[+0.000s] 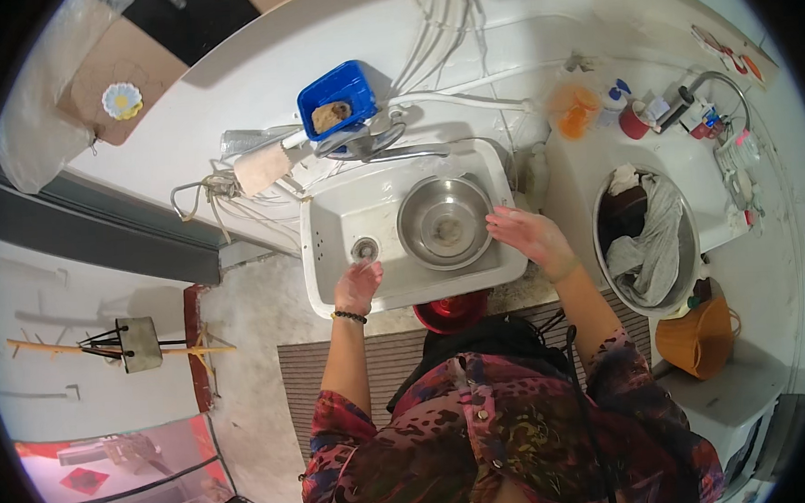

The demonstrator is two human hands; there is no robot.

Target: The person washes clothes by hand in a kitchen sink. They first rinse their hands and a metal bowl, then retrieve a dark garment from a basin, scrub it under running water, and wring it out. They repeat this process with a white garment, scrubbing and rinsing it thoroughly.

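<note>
A white sink (391,290) lies before me, with a stainless steel basin (445,223) in its right half and the drain (365,250) to the left. My left hand (359,288), with a dark beaded bracelet at the wrist, is over the sink's front edge just below the drain; it holds nothing that I can see. My right hand (528,238) is at the basin's right side, fingertips at or near the rim, palm turned inward; whether it touches the metal I cannot tell. The metal faucet (404,154) reaches over the sink's back edge.
A blue plastic basket (337,94) with a tan sponge-like item stands behind the faucet. On the right, a large metal basin (692,236) holds grey and dark cloth, with an orange-brown basket (697,342) below it. A red basin (452,312) is under the sink's front edge.
</note>
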